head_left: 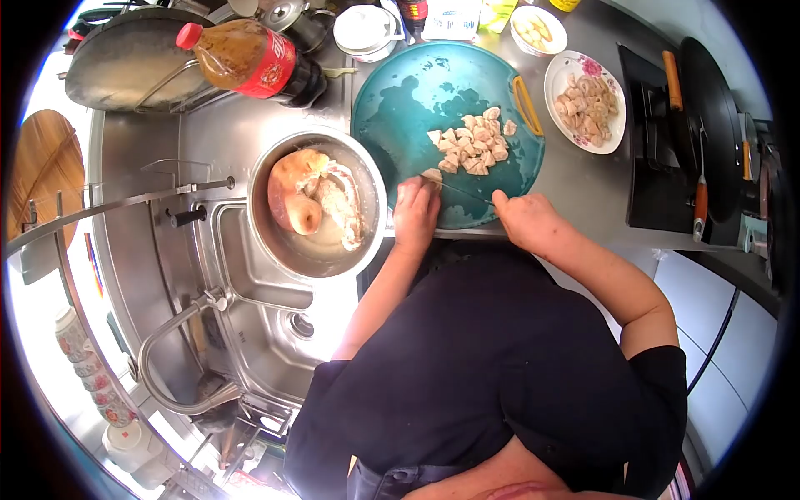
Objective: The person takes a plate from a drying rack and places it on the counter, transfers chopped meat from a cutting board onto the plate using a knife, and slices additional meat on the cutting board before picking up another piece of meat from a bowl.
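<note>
My right hand [529,223] is closed round the handle of a knife [465,193], whose thin blade reaches left across the front of the round teal cutting board [400,100]. My left hand [415,210] is at the board's front left edge, fingers bent and pressed on a pale piece of meat [432,175]. The blade's tip end lies beside those fingertips, at the meat. Just behind, a heap of pale meat chunks [473,146] rests on the board. The knife's handle is mostly hidden in my grip.
Left of the board, a steel bowl [260,200] holds large pieces of meat over the sink [275,350]. A floral plate [612,142] of cut meat and a small white bowl [554,46] stand behind right. A big bottle [267,75] leans back left; a black wok [708,125] is right.
</note>
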The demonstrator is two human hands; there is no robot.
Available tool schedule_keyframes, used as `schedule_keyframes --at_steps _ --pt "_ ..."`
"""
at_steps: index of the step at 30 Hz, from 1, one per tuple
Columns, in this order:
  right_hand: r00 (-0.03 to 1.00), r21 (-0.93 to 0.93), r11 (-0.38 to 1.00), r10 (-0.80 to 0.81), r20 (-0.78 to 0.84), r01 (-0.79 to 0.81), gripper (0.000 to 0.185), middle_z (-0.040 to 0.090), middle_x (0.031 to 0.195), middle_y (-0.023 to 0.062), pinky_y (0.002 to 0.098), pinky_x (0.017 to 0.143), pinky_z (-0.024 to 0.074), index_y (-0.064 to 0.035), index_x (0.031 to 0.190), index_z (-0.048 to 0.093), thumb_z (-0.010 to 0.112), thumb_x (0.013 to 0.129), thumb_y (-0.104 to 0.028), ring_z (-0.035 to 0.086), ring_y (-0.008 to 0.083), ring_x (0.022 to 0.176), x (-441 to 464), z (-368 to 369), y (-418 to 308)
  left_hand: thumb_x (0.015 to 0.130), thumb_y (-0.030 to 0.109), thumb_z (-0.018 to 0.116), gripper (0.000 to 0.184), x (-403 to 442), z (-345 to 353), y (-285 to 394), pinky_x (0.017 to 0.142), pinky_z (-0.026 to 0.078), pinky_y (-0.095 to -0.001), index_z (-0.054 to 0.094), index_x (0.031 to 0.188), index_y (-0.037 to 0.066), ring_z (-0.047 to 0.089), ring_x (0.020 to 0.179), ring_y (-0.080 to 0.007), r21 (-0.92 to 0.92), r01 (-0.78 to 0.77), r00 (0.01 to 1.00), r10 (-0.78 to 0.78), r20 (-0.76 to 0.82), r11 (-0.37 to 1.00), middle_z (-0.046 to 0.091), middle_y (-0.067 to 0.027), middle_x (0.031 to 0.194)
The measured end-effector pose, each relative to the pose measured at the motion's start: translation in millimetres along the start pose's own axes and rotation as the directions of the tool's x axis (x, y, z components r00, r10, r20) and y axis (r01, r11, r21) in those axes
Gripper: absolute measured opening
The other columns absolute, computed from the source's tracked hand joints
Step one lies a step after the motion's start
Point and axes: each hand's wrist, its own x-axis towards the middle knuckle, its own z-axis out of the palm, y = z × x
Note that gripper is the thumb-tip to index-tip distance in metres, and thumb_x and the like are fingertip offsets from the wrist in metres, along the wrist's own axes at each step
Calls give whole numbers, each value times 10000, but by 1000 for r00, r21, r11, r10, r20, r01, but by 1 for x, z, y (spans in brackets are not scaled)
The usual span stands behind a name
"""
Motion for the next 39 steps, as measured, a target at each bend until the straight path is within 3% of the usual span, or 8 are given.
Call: schedule_keyframes --at_steps 9,17,21,24,27,28,31,39 --pt "992 106 991 -70 -109 82 200 672 760 230 476 679 530 40 991 500 544 800 -3 681 394 772 72 15 -26 733 -36 670 271 -1 -3 -2 806 525 -397 631 989 43 588 973 -326 19 -10 999 9 47 1000 613 -112 1055" --pt "991 162 987 21 -136 2 186 663 755 222 514 685 510 -19 995 514 549 933 -191 657 419 763 42 17 -5 723 -61 667 272 -2 -8 -5 814 515 -402 635 977 30 584 981 -330 -42 -36 999 35 -12 998 630 -114 1047" --pt "955 320 931 240 -173 -176 194 652 772 231 531 694 493 -24 974 511 542 946 -213 639 437 782 -12 -8 12 778 -66 645 202 -8 -5 -2 829 512 -406 627 959 21 596 950 -346 -143 189 980 -195 -33 972 639 -143 1036" --pt "870 468 858 382 -310 -210 228 637 775 240 523 699 489 -15 969 503 553 945 -236 610 463 786 -26 2 50 839 -55 639 145 -2 -2 -1 761 528 -311 637 966 15 638 850 -225 -237 307 947 -321 -22 922 651 -114 992" --pt "763 546 836 385 -519 -50 256 625 702 215 465 616 505 -5 971 505 556 950 -255 630 397 655 -24 25 97 851 -24 665 250 -2 9 -10 797 513 -275 596 1090 -6 636 909 -156 -433 453 877 -478 57 779 640 -92 1024" --pt "808 812 525 577 -119 -255 221 569 608 122 371 481 463 -16 980 521 544 966 -235 562 243 481 -29 3 88 825 30 713 381 6 8 -5 873 488 -315 557 1171 -7 602 1022 -203 -328 361 923 -385 -6 873 604 -127 1133" --pt "870 950 287 492 -32 -127 173 499 583 33 295 403 386 -33 975 526 523 984 -205 456 108 427 -15 33 114 710 189 844 791 34 16 23 1067 362 -433 437 1363 8 417 1308 -359 -124 191 982 -190 22 974 417 -215 1436" --pt "923 965 259 379 -63 -40 165 495 584 19 281 398 385 -43 997 539 535 978 -206 455 107 425 8 48 92 625 293 883 896 96 68 34 1079 338 -508 462 1381 61 395 1317 -430 -7 -120 983 120 139 993 474 -191 1406"
